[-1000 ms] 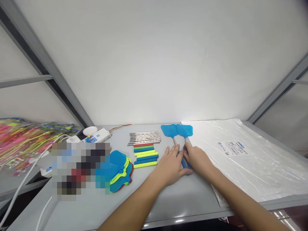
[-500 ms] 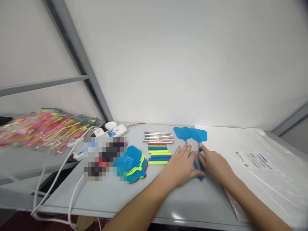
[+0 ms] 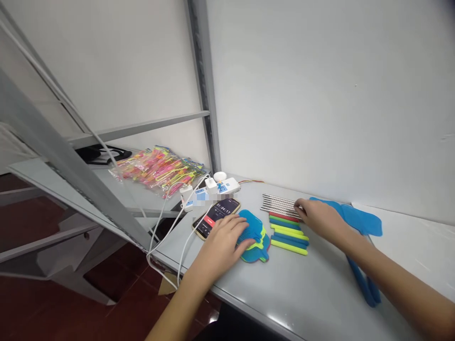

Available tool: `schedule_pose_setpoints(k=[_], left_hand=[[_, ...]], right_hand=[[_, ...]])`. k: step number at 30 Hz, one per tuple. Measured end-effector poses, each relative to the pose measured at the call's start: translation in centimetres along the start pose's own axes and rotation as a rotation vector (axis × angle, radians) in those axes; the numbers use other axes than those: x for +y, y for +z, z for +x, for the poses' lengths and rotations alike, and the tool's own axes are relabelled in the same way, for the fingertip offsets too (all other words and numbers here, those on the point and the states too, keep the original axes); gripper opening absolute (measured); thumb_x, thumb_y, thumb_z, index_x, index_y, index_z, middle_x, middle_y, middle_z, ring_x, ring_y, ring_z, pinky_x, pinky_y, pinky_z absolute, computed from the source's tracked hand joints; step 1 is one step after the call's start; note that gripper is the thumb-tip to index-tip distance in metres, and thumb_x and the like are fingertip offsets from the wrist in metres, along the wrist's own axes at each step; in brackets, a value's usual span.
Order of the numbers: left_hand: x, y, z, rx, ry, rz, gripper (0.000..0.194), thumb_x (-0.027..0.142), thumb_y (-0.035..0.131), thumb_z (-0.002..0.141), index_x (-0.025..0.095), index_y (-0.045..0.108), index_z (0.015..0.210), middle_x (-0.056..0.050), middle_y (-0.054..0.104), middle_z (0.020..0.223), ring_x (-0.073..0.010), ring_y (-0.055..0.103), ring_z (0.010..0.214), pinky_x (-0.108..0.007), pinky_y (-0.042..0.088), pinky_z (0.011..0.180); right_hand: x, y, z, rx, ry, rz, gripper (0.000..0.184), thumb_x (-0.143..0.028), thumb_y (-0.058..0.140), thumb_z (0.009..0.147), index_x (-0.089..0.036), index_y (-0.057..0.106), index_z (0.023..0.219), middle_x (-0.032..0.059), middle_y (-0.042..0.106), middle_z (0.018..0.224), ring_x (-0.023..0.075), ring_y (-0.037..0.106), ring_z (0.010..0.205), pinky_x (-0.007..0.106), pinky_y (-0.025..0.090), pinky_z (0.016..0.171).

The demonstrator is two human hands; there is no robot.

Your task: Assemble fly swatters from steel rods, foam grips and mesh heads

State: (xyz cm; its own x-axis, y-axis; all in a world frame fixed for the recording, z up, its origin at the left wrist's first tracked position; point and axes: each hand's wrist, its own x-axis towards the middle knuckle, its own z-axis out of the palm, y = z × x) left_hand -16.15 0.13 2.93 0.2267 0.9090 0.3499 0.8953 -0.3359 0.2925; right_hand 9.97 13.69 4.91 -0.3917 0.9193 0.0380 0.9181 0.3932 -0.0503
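My left hand reaches over the pile of flat fly swatter heads, a blue one on top with yellow-green and blue ones below. Its fingers are stretched across the top head, with the thumb apart at the near side. At the right end of a row of thin metal rods, my right hand has its fingertips pinched together on a rod. Just below the rods lie red, green, blue and yellow tube handles. Two blue fly swatters lie under and beside my right forearm, partly hidden by it.
A phone showing a timer lies left of the pile. Behind it is a power strip with chargers and white cables hanging over the table edge. Bagged colourful items lie on the left shelf. White plastic sheeting covers the right side.
The view has turned left. Both hands have left the two blue swatters: the left hand moved to the pile of heads, the right hand to the metal rods.
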Motion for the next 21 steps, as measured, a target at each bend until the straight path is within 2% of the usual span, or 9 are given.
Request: schedule_pose_setpoints(k=[2,4,9,15,18,21], left_hand=[[-0.1,0.3,-0.5,0.001,-0.012,-0.04,0.03,0.04,0.057,0.092,0.024,0.059,0.117,-0.003,0.063,0.126,-0.0224,0.049,0.124,-0.042,0.036,0.106],[0.1,0.6,-0.8,0.012,-0.016,-0.083,0.028,0.04,0.057,0.092,0.024,0.059,0.116,-0.002,0.064,0.123,-0.0217,0.051,0.121,-0.042,0.036,0.105],[1.5,1.3,-0.6,0.067,0.017,-0.144,0.023,0.038,0.053,0.095,0.023,0.06,0.112,-0.002,0.066,0.118,-0.0208,0.054,0.114,-0.042,0.035,0.104],[4.0,2.1,1.5,0.03,0.118,-0.082,0.021,0.035,0.047,0.098,0.023,0.062,0.106,-0.005,0.064,0.12,-0.0246,0.051,0.116,-0.053,0.029,0.106],[5.0,2.5,2.4,-0.009,0.127,-0.023,0.018,0.033,0.049,0.097,0.023,0.062,0.105,-0.006,0.061,0.126,-0.0266,0.048,0.121,-0.058,0.027,0.107],[5.9,3.1,3.0,-0.043,0.138,0.036,0.015,0.032,0.052,0.095,0.023,0.063,0.098,-0.006,0.058,0.13,-0.0284,0.044,0.125,-0.062,0.026,0.106]], right_hand=[[0.3,0.6,3.0,0.009,-0.026,0.018,0.029,-0.029,0.039,0.095,-0.019,0.066,0.101,0.0102,0.07,0.098,0.0237,0.064,0.088,0.029,0.038,0.063],[0.9,1.3,5.4,-0.001,-0.05,0.035,0.029,-0.029,0.042,0.095,-0.018,0.068,0.102,0.0104,0.069,0.103,0.0232,0.063,0.092,0.029,0.04,0.067],[1.9,2.7,8.6,-0.063,-0.119,0.053,0.026,-0.028,0.048,0.092,-0.019,0.072,0.096,0.0089,0.069,0.099,0.0207,0.063,0.088,0.027,0.042,0.071],[2.2,2.8,9.6,-0.079,-0.188,0.041,0.02,-0.026,0.053,0.089,-0.015,0.071,0.09,0.0113,0.066,0.098,0.0217,0.062,0.087,0.029,0.042,0.076],[2.6,2.0,9.0,-0.016,-0.184,0.047,0.018,-0.023,0.052,0.09,-0.012,0.067,0.092,0.0152,0.064,0.104,0.0241,0.06,0.093,0.031,0.04,0.081],[3.3,0.6,7.1,0.071,-0.132,0.091,0.022,-0.024,0.042,0.096,-0.012,0.058,0.103,0.0148,0.065,0.1,0.023,0.061,0.085,0.03,0.041,0.073]])
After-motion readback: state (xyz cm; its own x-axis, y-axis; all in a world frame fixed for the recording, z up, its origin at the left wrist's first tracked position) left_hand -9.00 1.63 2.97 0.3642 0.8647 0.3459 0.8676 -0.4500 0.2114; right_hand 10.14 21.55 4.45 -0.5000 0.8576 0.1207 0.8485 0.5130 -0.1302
